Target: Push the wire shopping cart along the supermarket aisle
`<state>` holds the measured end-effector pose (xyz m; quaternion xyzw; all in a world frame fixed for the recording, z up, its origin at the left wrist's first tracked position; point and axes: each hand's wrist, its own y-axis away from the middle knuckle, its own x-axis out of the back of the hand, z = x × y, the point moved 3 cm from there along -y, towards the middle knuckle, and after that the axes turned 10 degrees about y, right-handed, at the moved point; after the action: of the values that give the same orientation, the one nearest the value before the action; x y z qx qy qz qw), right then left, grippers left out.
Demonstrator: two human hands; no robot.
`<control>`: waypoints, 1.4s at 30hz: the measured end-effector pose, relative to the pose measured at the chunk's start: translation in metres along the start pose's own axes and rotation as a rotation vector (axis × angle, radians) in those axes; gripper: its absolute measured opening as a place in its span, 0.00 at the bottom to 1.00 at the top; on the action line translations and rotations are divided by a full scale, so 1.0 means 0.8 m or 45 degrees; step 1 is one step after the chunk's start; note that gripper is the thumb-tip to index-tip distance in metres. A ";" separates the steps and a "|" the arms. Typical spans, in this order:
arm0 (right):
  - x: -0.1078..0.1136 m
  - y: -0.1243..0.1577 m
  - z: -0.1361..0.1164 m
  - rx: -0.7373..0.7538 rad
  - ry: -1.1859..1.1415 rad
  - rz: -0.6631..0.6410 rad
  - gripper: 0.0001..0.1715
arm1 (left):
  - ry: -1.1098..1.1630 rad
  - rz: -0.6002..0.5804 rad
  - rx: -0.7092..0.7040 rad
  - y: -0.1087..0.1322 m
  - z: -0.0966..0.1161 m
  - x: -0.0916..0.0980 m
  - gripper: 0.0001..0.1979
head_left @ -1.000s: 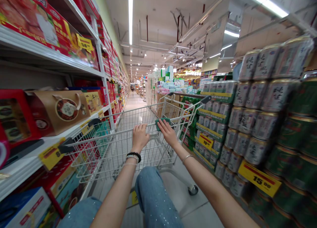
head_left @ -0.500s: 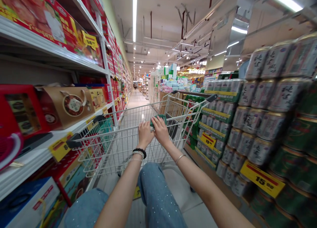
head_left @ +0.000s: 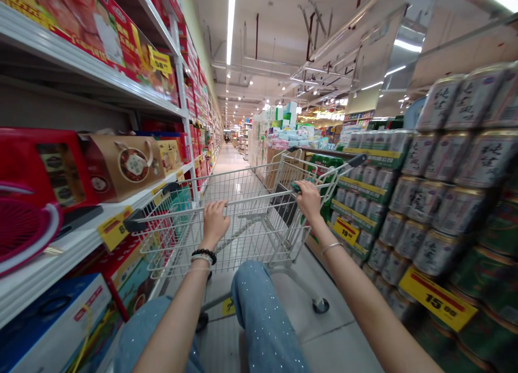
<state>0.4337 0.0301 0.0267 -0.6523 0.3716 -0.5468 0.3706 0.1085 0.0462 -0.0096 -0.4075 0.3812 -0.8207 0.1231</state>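
My left hand [head_left: 214, 223] is closed over the bar of a wire shopping cart's handle [head_left: 259, 198], left of centre. My right hand [head_left: 308, 200] grips the same handle further right, at a green plastic grip [head_left: 297, 187] that it partly covers. The white wire cart basket [head_left: 251, 238] stands in front of me and holds nothing I can see. A beaded black bracelet and a pale band circle my left wrist [head_left: 202, 257], and a thin bangle sits on my right wrist [head_left: 332, 248].
Shelves of red gift boxes and a brown paper gift bag [head_left: 125, 165] line the left. Stacked drink cans [head_left: 441, 162] rise close on the right, with a yellow price sign [head_left: 437, 305]. The tiled aisle floor [head_left: 226, 160] runs ahead. My denim-covered legs [head_left: 259, 319] show below.
My hands have moved apart along the handle: the left slid leftward, away from the green grip, and the right moved rightward. The shelves and cans have shifted right in view.
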 end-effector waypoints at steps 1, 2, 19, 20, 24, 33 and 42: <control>-0.002 -0.002 -0.014 -0.059 0.012 -0.012 0.28 | 0.009 0.015 0.007 0.000 0.002 -0.002 0.24; -0.004 -0.003 -0.031 -0.099 0.020 -0.038 0.26 | 0.019 0.026 0.010 0.001 0.004 -0.003 0.24; -0.019 -0.003 -0.004 0.441 -0.308 -0.039 0.27 | 0.090 0.054 -0.006 0.005 0.001 0.001 0.25; -0.019 -0.001 0.006 0.387 -0.270 0.018 0.28 | 0.099 0.061 0.004 0.004 0.003 -0.001 0.25; -0.029 0.014 -0.004 -0.024 -0.130 0.255 0.29 | 0.122 0.070 0.034 0.004 0.010 -0.007 0.24; -0.074 0.059 -0.181 0.190 -0.264 0.088 0.37 | 0.115 0.028 0.041 0.002 0.011 -0.014 0.26; -0.055 0.057 -0.042 0.481 -0.195 0.061 0.35 | 0.172 -0.013 0.055 -0.002 0.013 -0.011 0.26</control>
<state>0.3912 0.0458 -0.0288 -0.6018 0.2484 -0.5468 0.5264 0.1223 0.0464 -0.0098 -0.3503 0.3689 -0.8549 0.1017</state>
